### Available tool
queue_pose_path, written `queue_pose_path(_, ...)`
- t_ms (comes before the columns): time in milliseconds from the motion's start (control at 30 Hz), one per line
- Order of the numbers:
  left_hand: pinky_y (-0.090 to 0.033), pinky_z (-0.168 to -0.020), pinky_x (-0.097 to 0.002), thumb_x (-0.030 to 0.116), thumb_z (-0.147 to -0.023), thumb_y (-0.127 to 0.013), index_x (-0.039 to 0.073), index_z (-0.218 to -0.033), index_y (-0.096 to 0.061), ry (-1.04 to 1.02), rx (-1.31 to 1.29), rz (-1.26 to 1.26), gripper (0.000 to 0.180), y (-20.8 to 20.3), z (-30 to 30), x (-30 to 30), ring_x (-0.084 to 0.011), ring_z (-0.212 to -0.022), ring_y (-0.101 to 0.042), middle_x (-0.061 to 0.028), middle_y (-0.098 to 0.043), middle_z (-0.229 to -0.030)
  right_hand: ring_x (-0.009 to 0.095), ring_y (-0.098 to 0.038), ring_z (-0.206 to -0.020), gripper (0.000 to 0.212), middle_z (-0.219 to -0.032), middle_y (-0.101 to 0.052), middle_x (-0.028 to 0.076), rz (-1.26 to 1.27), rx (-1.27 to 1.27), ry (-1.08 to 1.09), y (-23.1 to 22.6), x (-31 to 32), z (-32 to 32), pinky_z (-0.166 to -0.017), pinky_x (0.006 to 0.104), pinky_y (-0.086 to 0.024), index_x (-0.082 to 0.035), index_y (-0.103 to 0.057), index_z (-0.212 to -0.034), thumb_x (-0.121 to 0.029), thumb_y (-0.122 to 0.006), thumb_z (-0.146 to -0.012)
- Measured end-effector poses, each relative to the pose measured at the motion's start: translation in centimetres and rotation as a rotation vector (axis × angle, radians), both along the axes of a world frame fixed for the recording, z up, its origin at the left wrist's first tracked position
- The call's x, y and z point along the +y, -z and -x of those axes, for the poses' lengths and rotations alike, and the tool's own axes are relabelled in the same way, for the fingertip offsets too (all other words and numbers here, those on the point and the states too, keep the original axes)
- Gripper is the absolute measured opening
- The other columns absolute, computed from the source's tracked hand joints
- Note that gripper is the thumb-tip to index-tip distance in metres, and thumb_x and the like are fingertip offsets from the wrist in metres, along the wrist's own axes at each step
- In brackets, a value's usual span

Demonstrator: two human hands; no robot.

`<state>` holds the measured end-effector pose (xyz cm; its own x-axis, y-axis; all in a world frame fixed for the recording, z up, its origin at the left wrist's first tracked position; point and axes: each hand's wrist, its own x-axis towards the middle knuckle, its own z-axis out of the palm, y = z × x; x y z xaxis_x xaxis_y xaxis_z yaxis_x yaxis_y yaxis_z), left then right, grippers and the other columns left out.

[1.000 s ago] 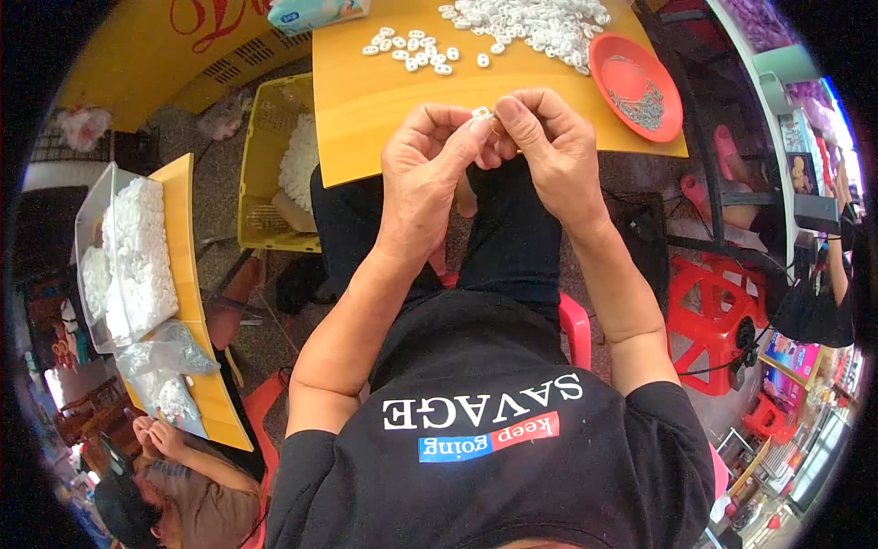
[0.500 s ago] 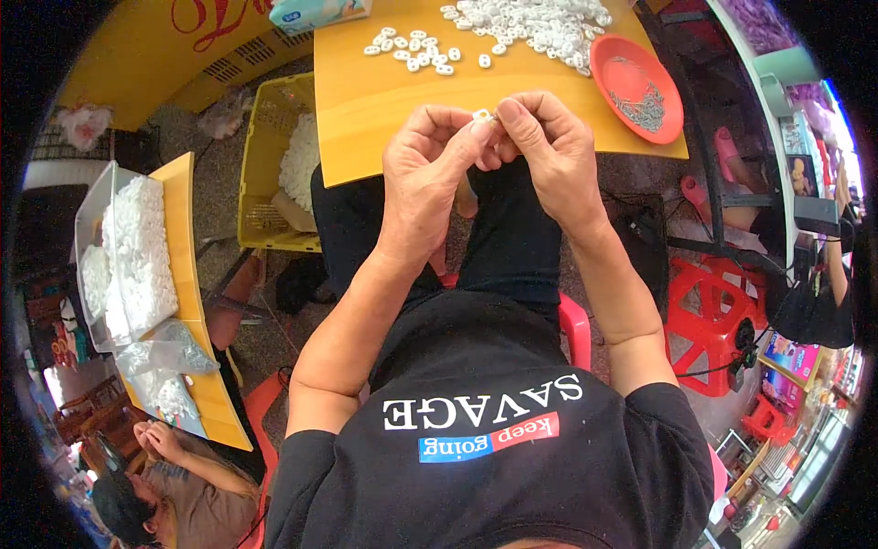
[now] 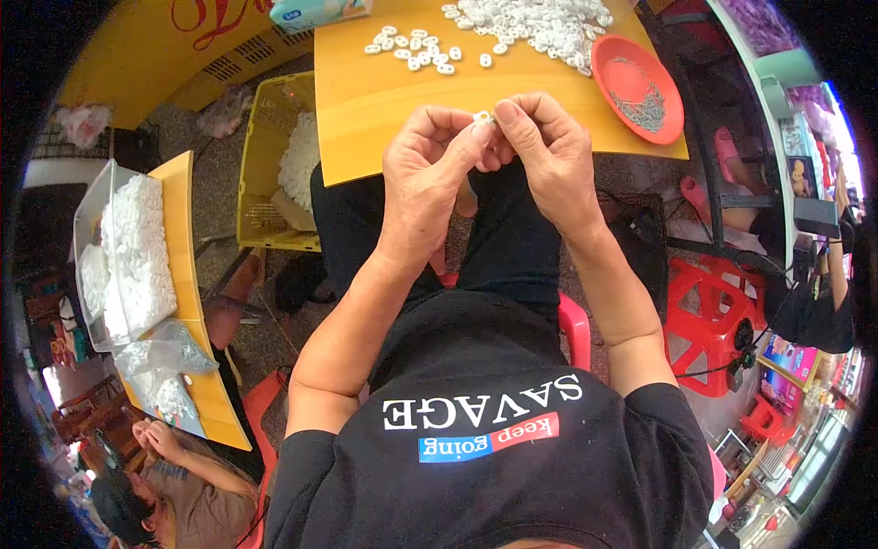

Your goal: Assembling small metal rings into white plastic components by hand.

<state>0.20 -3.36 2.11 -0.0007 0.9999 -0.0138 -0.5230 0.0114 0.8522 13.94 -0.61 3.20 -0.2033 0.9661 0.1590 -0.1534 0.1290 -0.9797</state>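
Between the thumb and fingers of my left hand (image 3: 425,174) is a small white plastic piece (image 3: 482,117), its shape like the loose oval ones on the table. My right hand (image 3: 546,151) meets it at the fingertips, pinched on something too small to make out. Both hands are just over the near edge of the yellow table (image 3: 402,119). Ahead lie several white oval pieces with two holes (image 3: 430,50) and a large heap of the same pieces (image 3: 540,27). A red dish (image 3: 622,73) with small grey metal parts (image 3: 647,112) stands right of my right hand.
Left of the table stands a yellow crate (image 3: 261,165) with white pieces. Further left, another table (image 3: 178,247) bears a clear bin (image 3: 91,265) of white pieces; a person (image 3: 174,494) sits there. Red stools (image 3: 709,316) are at the right. A tissue pack (image 3: 320,9) lies at the far left.
My right fingers have shifted very slightly at the white piece. Otherwise both hands keep nearly the same place and grip.
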Motion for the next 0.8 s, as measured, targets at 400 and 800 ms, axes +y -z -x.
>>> queue_pose_path(400,-0.050,-0.065,-0.0226,0.010,-0.091,-0.065,-0.001,-0.094,-0.057,-0.013,0.010,0.004,0.013,2.1,0.0,2.1,-0.0114,-0.071,-0.062,-0.0069,-0.065,-0.081,0.008,-0.057,-0.062,0.018,-0.071,-0.060,0.002,-0.031,-0.019,0.086,2.0,1.3,0.9,-0.056,0.0219,-0.047,0.002,-0.059,-0.088,-0.014,-0.059,-0.096)
queue_pose_path(800,-0.051,-0.063,-0.0233,0.011,-0.091,-0.066,-0.001,-0.093,-0.061,0.091,0.049,0.127,0.014,2.4,1.2,2.0,-0.0125,-0.068,-0.063,-0.0085,-0.067,-0.082,0.030,-0.055,-0.065,0.011,-0.070,-0.054,0.013,-0.563,-0.536,0.131,1.8,2.8,-0.2,-0.058,0.0364,-0.044,0.001,-0.057,-0.078,-0.003,-0.065,-0.085)
